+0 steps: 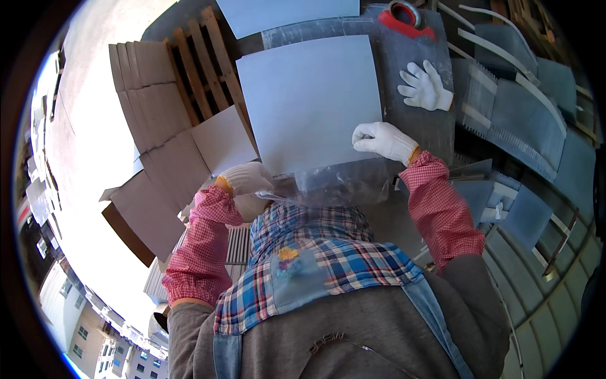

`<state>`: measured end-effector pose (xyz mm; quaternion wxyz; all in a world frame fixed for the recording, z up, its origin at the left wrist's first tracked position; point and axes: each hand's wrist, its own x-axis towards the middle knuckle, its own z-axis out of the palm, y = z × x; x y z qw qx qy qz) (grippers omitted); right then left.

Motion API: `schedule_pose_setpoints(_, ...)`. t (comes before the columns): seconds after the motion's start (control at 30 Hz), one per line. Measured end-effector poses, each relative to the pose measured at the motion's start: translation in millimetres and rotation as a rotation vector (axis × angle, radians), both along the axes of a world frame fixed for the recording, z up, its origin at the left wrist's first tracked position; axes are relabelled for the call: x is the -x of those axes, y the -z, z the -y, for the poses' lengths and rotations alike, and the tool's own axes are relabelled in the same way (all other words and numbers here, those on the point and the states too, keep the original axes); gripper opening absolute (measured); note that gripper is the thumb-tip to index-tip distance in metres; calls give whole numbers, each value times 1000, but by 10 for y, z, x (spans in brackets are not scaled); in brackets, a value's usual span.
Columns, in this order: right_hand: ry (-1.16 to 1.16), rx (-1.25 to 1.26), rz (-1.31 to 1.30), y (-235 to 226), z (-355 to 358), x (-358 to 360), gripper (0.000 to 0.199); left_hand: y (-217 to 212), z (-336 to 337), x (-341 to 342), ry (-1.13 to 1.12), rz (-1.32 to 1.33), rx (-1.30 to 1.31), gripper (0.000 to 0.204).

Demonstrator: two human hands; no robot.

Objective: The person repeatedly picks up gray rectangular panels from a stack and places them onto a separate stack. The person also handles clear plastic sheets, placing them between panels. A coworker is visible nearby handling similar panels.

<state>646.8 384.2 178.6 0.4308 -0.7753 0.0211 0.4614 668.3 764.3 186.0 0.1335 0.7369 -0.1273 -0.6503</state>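
Gloved hands (246, 178) (384, 140) pinch clear bag (341, 180) around white sheet (309, 101).

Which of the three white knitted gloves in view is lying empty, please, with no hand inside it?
The white knitted glove lying flat on the grey worktop below the red tape dispenser; the other two are worn and grip the pale square sheet.

- White knit gloves on left hand (247, 178) and right hand (384, 140).
- Sleeve covers (203, 246): red-and-white check.
- Apron (315, 259): blue, red and white plaid.
- Panel (309, 101), centre frame: pale blue-white.
- Tape roll (404, 14), top: red, possibly with a grey core.
- Cardboard (151, 88), upper left: brown.
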Motion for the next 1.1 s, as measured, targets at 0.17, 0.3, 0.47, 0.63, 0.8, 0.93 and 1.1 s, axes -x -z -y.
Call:
schedule_pose_setpoints(0.17,142,313,632,352,-114,-415,25,23,111,-913,-173,463,-198,38)
schedule_pose_setpoints(0.3,290,444,993,629,-157,-636,18,400,149,-1174,-361,847,-232,34)
schedule_pose_setpoints(0.47,312,540,1131,688,-187,-928,15,593,352,-1408,-543,1026,-346,30)
schedule_pose_setpoints(0.63,282,593,1158,724,-146,-1133,15,346,601,-1559,-609,1264,-437,18)
schedule_pose_setpoints(0.8,261,603,1163,763,-149,-1148,16,194,1040,-1097,-378,1588,198,25)
schedule_pose_setpoints(0.93,275,585,1187,757,-173,-1161,16,223,1361,-578,-20,1151,147,55)
schedule_pose_setpoints(1.1,294,593,1177,772,-157,-1179,16,111,1174,-594,45,987,-45,92)
